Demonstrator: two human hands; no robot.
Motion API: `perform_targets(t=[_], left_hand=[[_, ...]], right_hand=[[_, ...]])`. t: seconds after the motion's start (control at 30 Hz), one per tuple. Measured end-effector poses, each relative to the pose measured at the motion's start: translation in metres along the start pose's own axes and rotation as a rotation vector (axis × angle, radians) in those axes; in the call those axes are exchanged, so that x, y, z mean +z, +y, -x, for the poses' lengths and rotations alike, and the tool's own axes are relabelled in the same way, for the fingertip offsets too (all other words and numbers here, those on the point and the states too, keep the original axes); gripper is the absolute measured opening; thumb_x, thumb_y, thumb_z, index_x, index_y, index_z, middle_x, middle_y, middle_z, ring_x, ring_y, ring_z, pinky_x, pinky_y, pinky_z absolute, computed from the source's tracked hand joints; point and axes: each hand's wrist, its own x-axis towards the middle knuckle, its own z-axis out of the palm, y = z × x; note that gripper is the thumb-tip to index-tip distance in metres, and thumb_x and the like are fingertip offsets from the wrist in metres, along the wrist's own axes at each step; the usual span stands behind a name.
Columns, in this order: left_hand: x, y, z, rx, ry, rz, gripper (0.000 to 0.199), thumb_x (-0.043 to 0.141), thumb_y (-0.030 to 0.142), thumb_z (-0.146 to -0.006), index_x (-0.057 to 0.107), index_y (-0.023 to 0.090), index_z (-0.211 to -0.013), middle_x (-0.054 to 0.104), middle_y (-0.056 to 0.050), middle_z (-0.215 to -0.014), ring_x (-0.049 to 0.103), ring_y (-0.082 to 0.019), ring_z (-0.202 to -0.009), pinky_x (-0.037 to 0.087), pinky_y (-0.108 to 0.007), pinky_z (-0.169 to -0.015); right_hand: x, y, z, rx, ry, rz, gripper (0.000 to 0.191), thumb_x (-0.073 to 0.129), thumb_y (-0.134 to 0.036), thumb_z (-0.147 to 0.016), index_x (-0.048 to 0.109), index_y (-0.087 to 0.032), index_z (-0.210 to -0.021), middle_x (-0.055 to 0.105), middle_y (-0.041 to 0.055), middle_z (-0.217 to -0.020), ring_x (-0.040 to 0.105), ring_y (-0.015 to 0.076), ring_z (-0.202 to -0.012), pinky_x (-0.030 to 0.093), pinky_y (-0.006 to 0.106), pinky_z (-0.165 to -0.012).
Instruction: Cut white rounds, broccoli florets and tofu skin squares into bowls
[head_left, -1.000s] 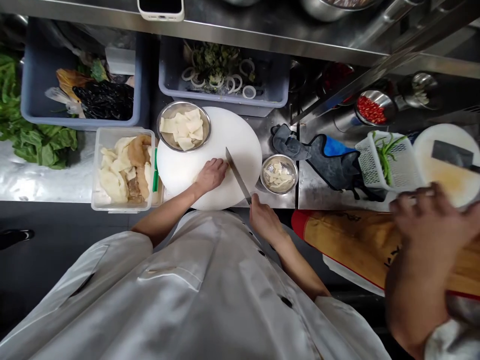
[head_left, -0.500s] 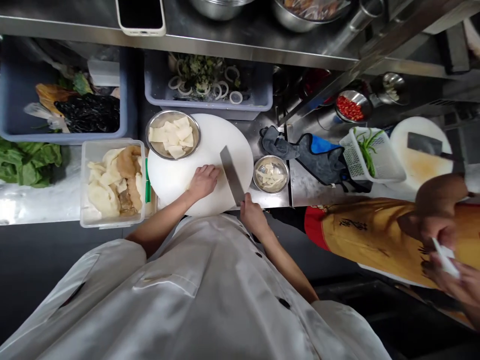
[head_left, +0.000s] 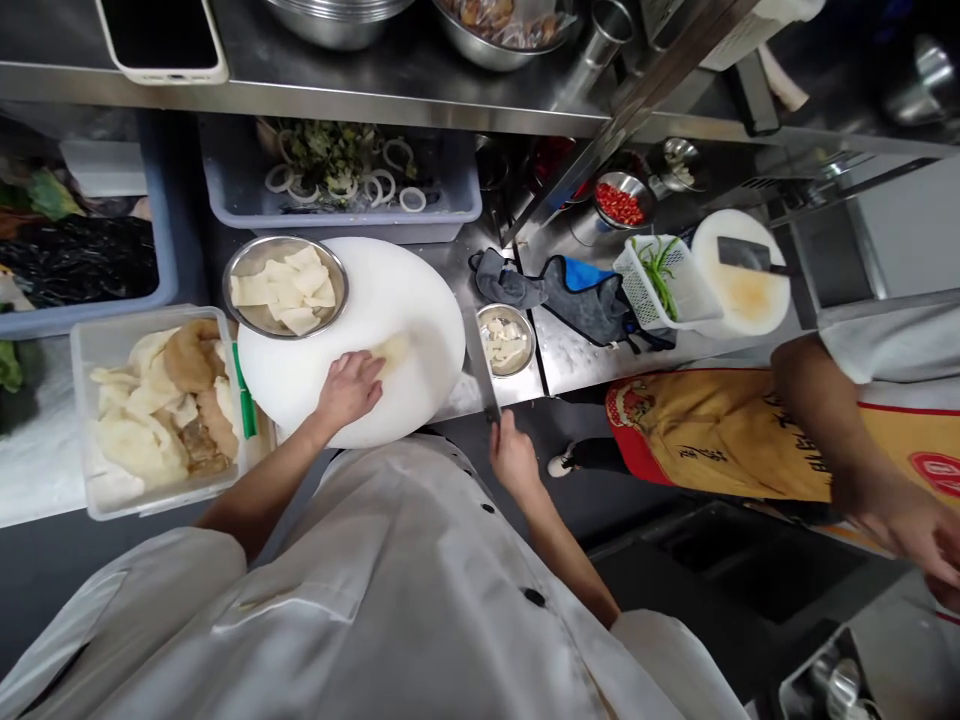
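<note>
My left hand rests on the round white cutting board, its fingers reaching to a pale yellowish patch, a thin slice or a stain; I cannot tell which. In my right hand is the handle of a cleaver. Its blade stands nearly edge-on past the board's right side, beside the small steel bowl of pale strips. A larger steel bowl with flat white pieces sits on the board's far left part.
Left of the board stands a clear plastic tub of pale and brown pieces. Blue-grey bins line the back under a steel shelf. Grey-blue cloths and a white basket lie rightward. A co-worker's arm is at the right.
The view has turned rightward. My right hand has carried the cleaver off the board to the right. My left hand has shifted on the board, baring the pale patch. The co-worker's arms have moved.
</note>
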Motion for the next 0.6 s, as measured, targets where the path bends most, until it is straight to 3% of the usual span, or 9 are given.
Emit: perform_targets(t=[0.1,0.27,0.4,0.6], left_hand=[[-0.007,0.006,-0.009,0.011,-0.022,-0.022,0.048,0.053,0.029,-0.092,0.064,0.022,-0.138,0.058,-0.018,-0.133,0.052,-0.037,-0.120,0.046,-0.052,-0.098],[-0.014,0.008,-0.014,0.017,-0.065,-0.021,0.046,0.053,0.029,-0.092,0.065,0.018,-0.134,0.057,-0.018,-0.130,0.052,-0.035,-0.118,0.047,-0.049,-0.099],[-0.011,0.007,-0.014,-0.016,-0.081,-0.009,0.047,0.057,0.027,-0.088,0.066,0.017,-0.133,0.057,-0.019,-0.130,0.051,-0.035,-0.118,0.048,-0.049,-0.097],[-0.004,0.003,-0.010,0.001,-0.047,0.021,0.044,0.057,0.029,-0.091,0.066,0.016,-0.132,0.056,-0.020,-0.134,0.050,-0.036,-0.122,0.047,-0.050,-0.101]], right_hand=[[-0.014,-0.021,0.005,-0.063,-0.115,-0.005,0.026,0.032,-0.025,-0.109,0.049,-0.013,-0.125,0.073,0.0113,-0.087,0.070,0.0222,-0.074,0.037,0.027,-0.064],[-0.037,-0.046,0.015,-0.177,-0.184,0.084,0.029,0.029,-0.021,-0.109,0.046,-0.012,-0.130,0.074,0.0145,-0.092,0.074,0.0259,-0.084,0.047,0.029,-0.071],[-0.031,-0.070,0.019,-0.302,-0.229,0.163,0.033,0.031,-0.013,-0.104,0.046,-0.014,-0.133,0.074,0.0154,-0.099,0.076,0.0275,-0.089,0.053,0.032,-0.075],[-0.024,-0.088,0.017,-0.299,-0.301,0.235,0.040,0.035,-0.004,-0.096,0.045,-0.014,-0.134,0.074,0.0173,-0.099,0.077,0.0266,-0.090,0.059,0.035,-0.078]])
